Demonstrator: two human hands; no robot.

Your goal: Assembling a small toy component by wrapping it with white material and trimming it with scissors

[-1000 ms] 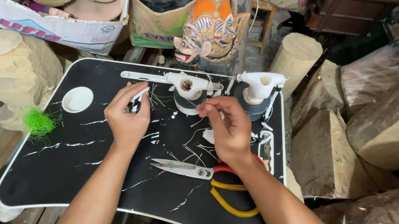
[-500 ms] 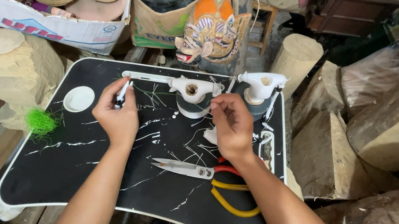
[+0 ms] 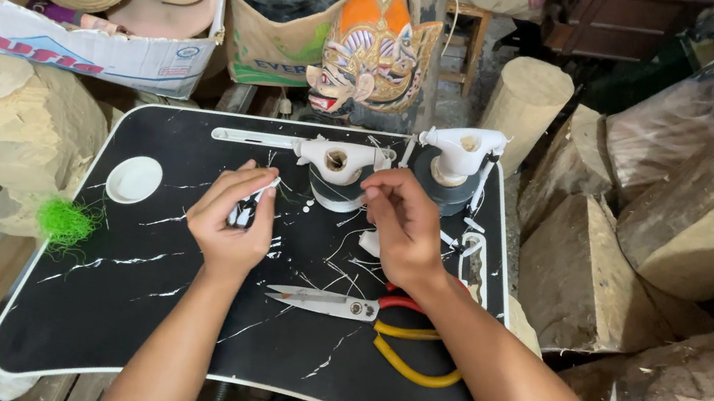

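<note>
Left hand [image 3: 231, 228] pinched shut around a small white-tipped piece [image 3: 258, 195] above the black desk [image 3: 131, 309]; right hand [image 3: 400, 225] clenched, contents unclear. Mid-assembly, seemingly; next likely needing steady alignment of fingertips.

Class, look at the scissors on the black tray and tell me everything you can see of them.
The scissors lie flat on the black tray, just below the person's two hands and touched by neither. The silvery metal blades are closed and point left; a pivot screw shows near the middle. The handle, red where it shows, runs right and passes under the right forearm, so its loops are mostly hidden. Yellow-handled pliers lie right beside the handle end. Thin white strands are scattered on the tray around them.
</note>
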